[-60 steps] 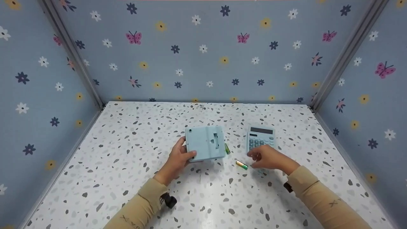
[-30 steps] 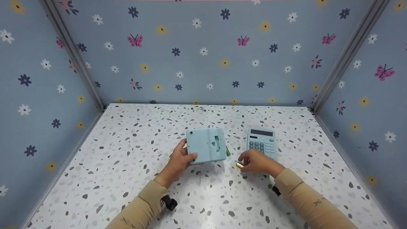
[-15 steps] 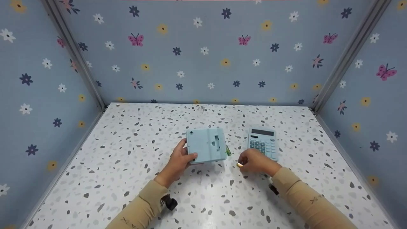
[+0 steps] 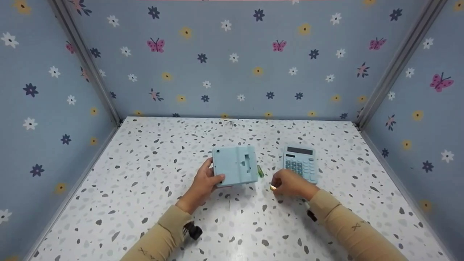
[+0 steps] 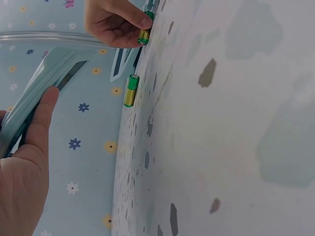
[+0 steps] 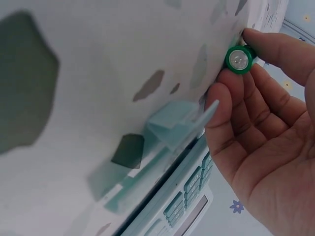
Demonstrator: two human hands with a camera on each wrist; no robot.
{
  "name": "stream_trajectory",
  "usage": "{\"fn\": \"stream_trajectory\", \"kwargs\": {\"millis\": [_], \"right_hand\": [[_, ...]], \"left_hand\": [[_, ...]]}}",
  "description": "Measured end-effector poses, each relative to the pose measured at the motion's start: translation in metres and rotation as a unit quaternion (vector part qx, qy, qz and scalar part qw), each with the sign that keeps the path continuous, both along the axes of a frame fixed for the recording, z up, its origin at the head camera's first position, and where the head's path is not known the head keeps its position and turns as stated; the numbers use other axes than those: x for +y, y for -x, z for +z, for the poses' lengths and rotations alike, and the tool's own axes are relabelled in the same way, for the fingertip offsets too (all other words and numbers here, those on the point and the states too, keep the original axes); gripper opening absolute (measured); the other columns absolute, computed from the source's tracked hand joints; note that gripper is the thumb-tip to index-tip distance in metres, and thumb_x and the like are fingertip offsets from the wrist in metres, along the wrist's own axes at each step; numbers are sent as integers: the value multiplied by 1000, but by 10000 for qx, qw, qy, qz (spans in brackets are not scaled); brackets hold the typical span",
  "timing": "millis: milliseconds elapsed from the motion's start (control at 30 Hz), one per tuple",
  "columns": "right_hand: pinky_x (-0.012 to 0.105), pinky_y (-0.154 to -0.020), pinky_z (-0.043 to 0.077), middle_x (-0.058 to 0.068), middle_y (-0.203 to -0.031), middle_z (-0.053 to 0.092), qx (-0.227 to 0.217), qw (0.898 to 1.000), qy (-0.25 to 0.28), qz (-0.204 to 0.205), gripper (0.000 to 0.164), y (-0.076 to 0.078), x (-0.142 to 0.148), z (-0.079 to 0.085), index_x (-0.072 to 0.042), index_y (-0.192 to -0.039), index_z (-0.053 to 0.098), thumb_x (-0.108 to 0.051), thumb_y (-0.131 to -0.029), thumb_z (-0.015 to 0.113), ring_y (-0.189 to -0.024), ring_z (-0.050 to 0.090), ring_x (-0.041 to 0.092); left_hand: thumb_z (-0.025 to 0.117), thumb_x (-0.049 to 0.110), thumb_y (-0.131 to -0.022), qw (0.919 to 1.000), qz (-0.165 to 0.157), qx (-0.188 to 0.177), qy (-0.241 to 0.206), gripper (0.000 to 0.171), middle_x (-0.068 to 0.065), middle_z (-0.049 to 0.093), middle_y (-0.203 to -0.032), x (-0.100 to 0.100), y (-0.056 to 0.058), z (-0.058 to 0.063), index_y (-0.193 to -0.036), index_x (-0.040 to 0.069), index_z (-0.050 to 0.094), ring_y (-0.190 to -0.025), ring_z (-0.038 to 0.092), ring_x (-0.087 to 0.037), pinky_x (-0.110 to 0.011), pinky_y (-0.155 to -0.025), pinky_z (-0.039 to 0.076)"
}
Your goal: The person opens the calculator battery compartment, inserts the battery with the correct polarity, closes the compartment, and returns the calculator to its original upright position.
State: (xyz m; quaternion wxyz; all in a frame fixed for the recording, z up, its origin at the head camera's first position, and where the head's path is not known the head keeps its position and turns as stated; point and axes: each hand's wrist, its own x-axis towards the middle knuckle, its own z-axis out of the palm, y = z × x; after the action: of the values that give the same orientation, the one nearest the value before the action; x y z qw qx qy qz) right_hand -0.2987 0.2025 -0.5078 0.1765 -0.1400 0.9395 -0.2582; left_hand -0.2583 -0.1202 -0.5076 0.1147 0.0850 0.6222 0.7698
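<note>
My left hand [image 4: 203,183] grips a light-blue calculator [image 4: 230,166], thumb on its back, which faces up with the battery compartment open near the right edge. My right hand [image 4: 293,185] pinches a green-and-gold battery [image 6: 239,60] between thumb and fingers, low over the table; only its gold end shows in the head view. A second battery [image 4: 260,171] lies beside the held calculator, and stands out fully in the left wrist view. Under the right hand, a small light-blue plastic cover [image 6: 172,128] appears in the right wrist view, hidden from the head camera.
Another light-blue calculator [image 4: 299,154] lies face up behind the right hand, its lower left keys partly covered. The speckled white table [image 4: 163,145] is enclosed by flowered blue panels [image 4: 232,54] at the back and sides.
My right hand has come left and closed its fingers on the battery, uncovering more of the lying calculator. The left hand keeps the other calculator nearly still.
</note>
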Motion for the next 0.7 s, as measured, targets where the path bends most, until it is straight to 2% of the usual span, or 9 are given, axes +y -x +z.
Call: {"fn": "stream_trajectory", "kwargs": {"millis": [267, 433, 700], "right_hand": [[33, -72, 54, 0, -84, 73, 45, 9998, 128, 126, 8, 1, 2, -1, -11, -91, 79, -4, -89, 83, -76, 62, 16], [32, -71, 54, 0, -85, 73, -25, 9998, 170, 50, 8, 1, 1, -1, -12, -90, 79, -5, -89, 83, -76, 62, 16], [31, -72, 55, 0, -85, 74, 47, 9998, 191, -44, 10, 0, 0, 0, -12, -91, 80, -3, -88, 83, -76, 63, 16]], "left_hand": [[60, -5, -102, 9999, -35, 136, 16, 80, -32, 44, -165, 0, 0, -1, -170, 5, 19, -149, 52, -43, -50, -114, 56], [63, -3, -101, 9999, -18, 111, 7, 83, -29, 42, -168, 0, 0, -1, -171, 8, 19, -153, 48, -45, -52, -118, 52], [64, -3, -101, 9999, -12, 169, 16, 84, -31, 38, -170, -1, -1, -1, -170, 5, 17, -155, 44, -48, -55, -120, 49]]}}
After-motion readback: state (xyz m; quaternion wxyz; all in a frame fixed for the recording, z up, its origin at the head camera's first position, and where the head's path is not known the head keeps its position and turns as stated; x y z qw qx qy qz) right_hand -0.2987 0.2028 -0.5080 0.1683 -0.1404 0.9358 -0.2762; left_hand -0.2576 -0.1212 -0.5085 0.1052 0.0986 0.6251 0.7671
